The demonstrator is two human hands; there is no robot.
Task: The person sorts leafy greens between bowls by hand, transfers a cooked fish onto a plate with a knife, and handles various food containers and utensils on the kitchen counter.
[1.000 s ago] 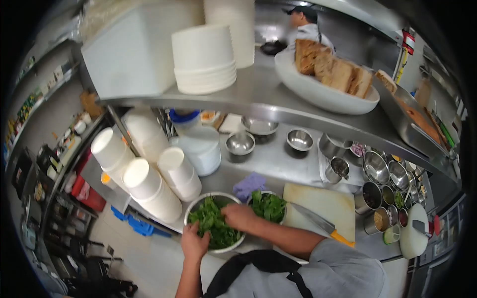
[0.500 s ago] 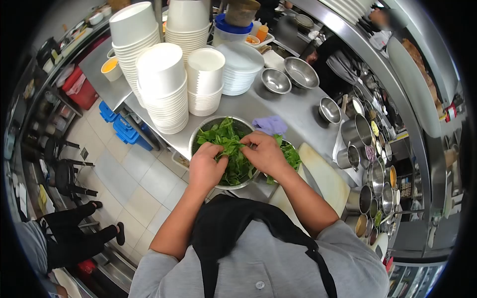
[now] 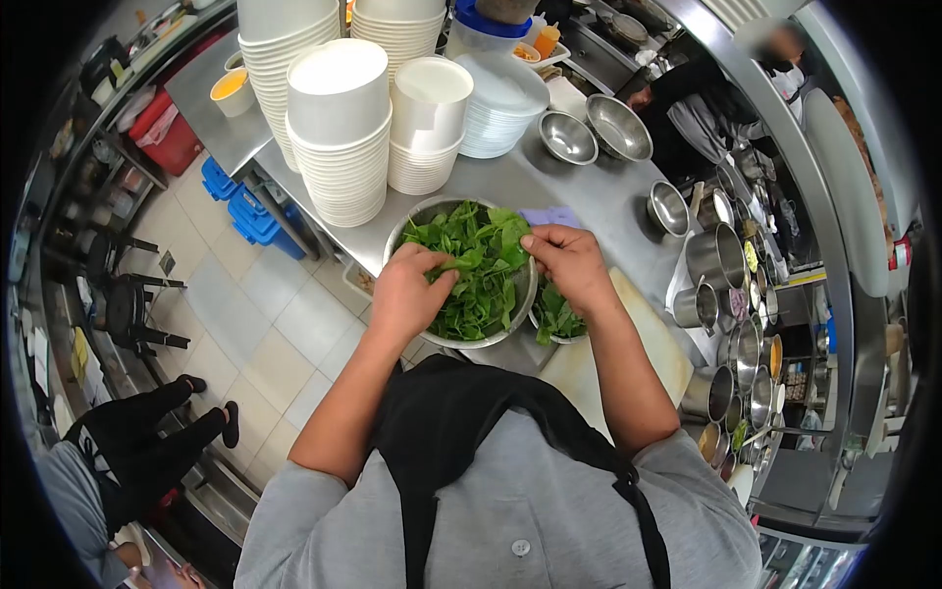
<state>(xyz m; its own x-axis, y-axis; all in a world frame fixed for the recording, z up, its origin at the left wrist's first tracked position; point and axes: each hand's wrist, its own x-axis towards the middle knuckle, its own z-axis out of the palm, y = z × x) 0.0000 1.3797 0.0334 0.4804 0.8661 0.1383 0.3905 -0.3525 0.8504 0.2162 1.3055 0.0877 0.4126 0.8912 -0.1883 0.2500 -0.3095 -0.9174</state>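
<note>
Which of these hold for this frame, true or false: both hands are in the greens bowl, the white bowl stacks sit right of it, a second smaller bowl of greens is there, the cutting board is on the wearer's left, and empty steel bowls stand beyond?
1. Both the left hand and the right hand are at the leafy greens in the large steel bowl. True.
2. The stacks of white bowls sit to the right of that bowl. False: they stand to its left and behind it.
3. A smaller bowl of greens sits beside the large one. True.
4. The cutting board lies on the wearer's left. False: it is on the right.
5. Empty steel bowls stand farther back on the counter. True.
</note>
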